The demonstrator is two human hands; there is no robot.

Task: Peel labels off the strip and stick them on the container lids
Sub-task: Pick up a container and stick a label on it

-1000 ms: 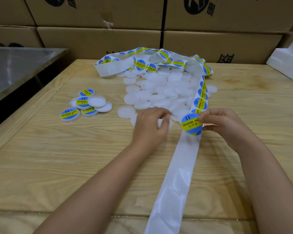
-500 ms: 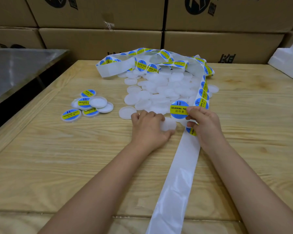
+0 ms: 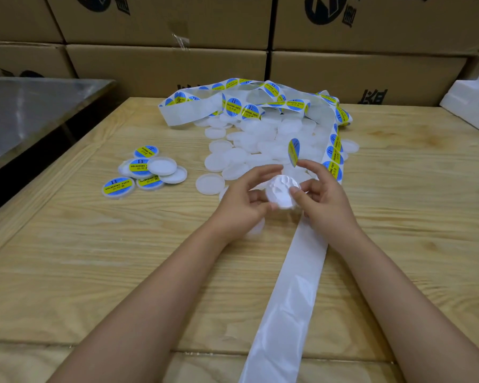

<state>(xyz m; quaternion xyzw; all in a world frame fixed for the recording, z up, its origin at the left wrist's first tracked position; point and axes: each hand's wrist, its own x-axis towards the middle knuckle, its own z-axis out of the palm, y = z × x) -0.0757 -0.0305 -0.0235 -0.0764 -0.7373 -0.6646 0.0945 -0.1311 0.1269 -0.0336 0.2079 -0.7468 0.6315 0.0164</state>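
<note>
At the left of the frame a small cluster of labelled lids (image 3: 118,187) lies on the wooden tabletop (image 3: 94,272), two of them turned white side up. At the centre the left hand (image 3: 241,205) grips a plain white lid (image 3: 281,193) by its left edge, lifted and tilted toward the camera. Just above it the peeled label (image 3: 294,151) stands nearly edge-on, held by its lower edge at the fingertips of the right hand (image 3: 324,200), whose thumb touches the lid's right rim.

The main risk is probably a bad landing. A label coming down edge-first could catch the rim, fold onto itself or sit off-centre, and it may wrinkle if pressed from one side. It might also cling to the fingertips rather than the lid. The lid is gripped only at its edge, so thumb pressure could tip it out of the hand.

To the right, the strip (image 3: 333,158) runs just beside the right hand. A wrist dragging its bare backing (image 3: 288,299) could pull the loops across the plain lids (image 3: 260,145) behind.
</note>
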